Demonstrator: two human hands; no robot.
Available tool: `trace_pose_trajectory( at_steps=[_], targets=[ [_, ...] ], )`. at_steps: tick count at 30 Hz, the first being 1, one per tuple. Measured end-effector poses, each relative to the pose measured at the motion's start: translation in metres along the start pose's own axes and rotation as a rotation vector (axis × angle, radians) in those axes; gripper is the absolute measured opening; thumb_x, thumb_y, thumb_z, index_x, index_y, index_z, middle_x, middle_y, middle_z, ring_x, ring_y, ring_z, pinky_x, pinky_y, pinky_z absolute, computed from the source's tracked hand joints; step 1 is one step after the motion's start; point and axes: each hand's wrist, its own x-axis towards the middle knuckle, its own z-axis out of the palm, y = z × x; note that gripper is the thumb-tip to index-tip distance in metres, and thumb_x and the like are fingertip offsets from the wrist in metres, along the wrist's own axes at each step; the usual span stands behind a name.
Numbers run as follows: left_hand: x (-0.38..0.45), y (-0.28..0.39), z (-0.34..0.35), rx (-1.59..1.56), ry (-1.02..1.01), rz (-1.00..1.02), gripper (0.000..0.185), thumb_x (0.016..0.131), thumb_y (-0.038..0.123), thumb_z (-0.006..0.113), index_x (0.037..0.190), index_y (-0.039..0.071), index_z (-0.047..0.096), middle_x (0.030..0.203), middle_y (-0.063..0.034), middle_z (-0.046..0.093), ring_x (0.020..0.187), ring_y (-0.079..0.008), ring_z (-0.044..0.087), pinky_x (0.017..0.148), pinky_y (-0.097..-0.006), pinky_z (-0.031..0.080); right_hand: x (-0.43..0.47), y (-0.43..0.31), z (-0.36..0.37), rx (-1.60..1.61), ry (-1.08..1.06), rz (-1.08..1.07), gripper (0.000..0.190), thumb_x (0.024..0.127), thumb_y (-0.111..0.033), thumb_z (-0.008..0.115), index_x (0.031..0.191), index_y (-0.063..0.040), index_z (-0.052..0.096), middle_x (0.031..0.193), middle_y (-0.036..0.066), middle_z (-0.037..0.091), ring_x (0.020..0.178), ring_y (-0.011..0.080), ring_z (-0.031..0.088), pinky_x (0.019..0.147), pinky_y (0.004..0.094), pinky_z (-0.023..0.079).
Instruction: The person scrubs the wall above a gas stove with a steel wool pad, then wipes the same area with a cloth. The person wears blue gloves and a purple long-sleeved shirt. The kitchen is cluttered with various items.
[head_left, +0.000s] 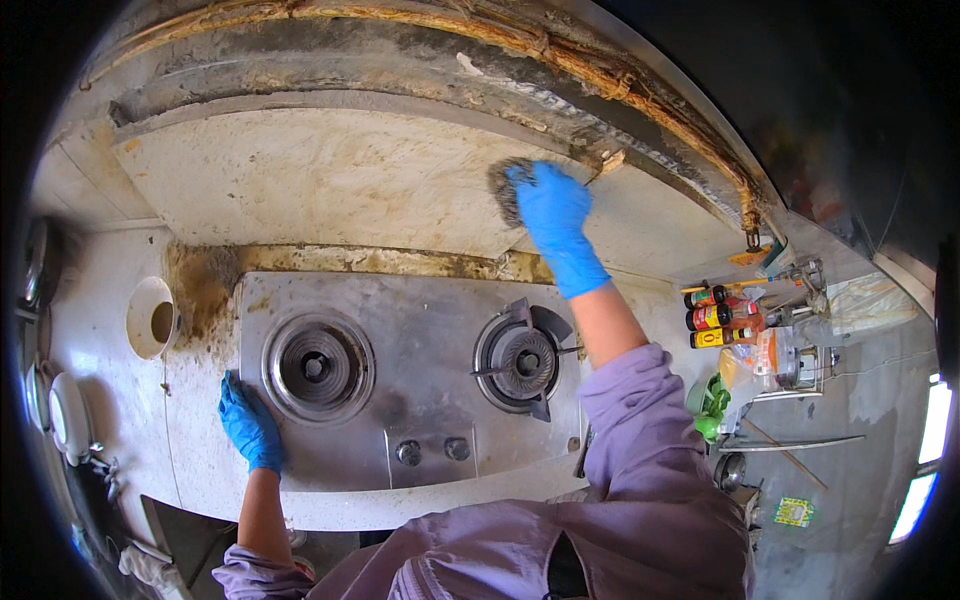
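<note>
My right hand, in a blue glove, presses a dark scouring pad against the stained wall panel behind the stove. The pad and the fingers are slightly blurred. My left hand, also gloved in blue, rests with nothing visible in it on the white counter at the left edge of the steel gas stove. The left burner has no pan support on it, while the right burner carries a dark one. Brown grime covers the counter's back left corner.
A cream pot stands left of the stove. Sauce bottles, plastic bags and green leafy vegetables are at the right. A grimy pipe runs above the panel, and white dishes sit at the far left.
</note>
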Motion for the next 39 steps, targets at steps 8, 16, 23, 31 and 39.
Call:
trace_pose_trajectory(
  at_steps=[8, 16, 23, 31, 39],
  targets=[
    [0.0, 0.001, 0.003, -0.01, -0.003, -0.024, 0.042, 0.105, 0.022, 0.044, 0.138, -0.002, 0.054, 0.138, -0.0229, 0.057, 0.124, -0.0392, 0.054, 0.108, -0.0455, 0.041, -0.01, 0.084, -0.012, 0.03, 0.129, 0.135, 0.039, 0.088, -0.048, 0.067, 0.085, -0.01, 0.07, 0.08, 0.014, 0.071, 0.073, 0.0372, 0.069, 0.067, 0.0472, 0.054],
    [-0.002, 0.001, -0.008, -0.026, 0.009, -0.029, 0.042, 0.105, 0.023, 0.044, 0.137, -0.002, 0.055, 0.138, -0.0227, 0.057, 0.123, -0.0392, 0.055, 0.107, -0.0456, 0.041, 0.007, 0.025, -0.013, 0.129, 0.07, 0.091, 0.042, 0.088, -0.047, 0.07, 0.092, -0.005, 0.071, 0.09, 0.021, 0.07, 0.078, 0.0408, 0.068, 0.068, 0.0483, 0.053],
    [0.001, 0.004, 0.002, -0.028, 0.01, -0.012, 0.042, 0.105, 0.022, 0.044, 0.136, -0.002, 0.055, 0.138, -0.0226, 0.057, 0.122, -0.0393, 0.055, 0.107, -0.0455, 0.041, 0.005, 0.037, -0.008, 0.034, 0.083, 0.056, 0.04, 0.087, -0.049, 0.068, 0.082, -0.009, 0.069, 0.083, 0.015, 0.071, 0.076, 0.0379, 0.068, 0.068, 0.0498, 0.053],
    [0.0, 0.0, -0.003, -0.048, 0.002, -0.022, 0.041, 0.103, 0.022, 0.046, 0.136, -0.002, 0.056, 0.137, -0.0226, 0.058, 0.121, -0.0392, 0.056, 0.106, -0.0455, 0.042, -0.007, 0.036, -0.016, 0.15, -0.005, 0.117, 0.036, 0.087, -0.046, 0.069, 0.087, -0.01, 0.071, 0.078, 0.015, 0.07, 0.073, 0.0369, 0.069, 0.066, 0.0483, 0.054],
    [-0.001, 0.0, -0.005, -0.052, 0.044, -0.025, 0.041, 0.102, 0.021, 0.048, 0.135, -0.002, 0.056, 0.133, -0.0221, 0.06, 0.116, -0.0391, 0.058, 0.103, -0.0455, 0.044, 0.013, -0.082, 0.005, 0.107, -0.104, -0.082, 0.037, 0.091, -0.048, 0.061, 0.089, -0.013, 0.072, 0.085, 0.015, 0.072, 0.078, 0.0385, 0.07, 0.071, 0.0495, 0.054]
  ],
)
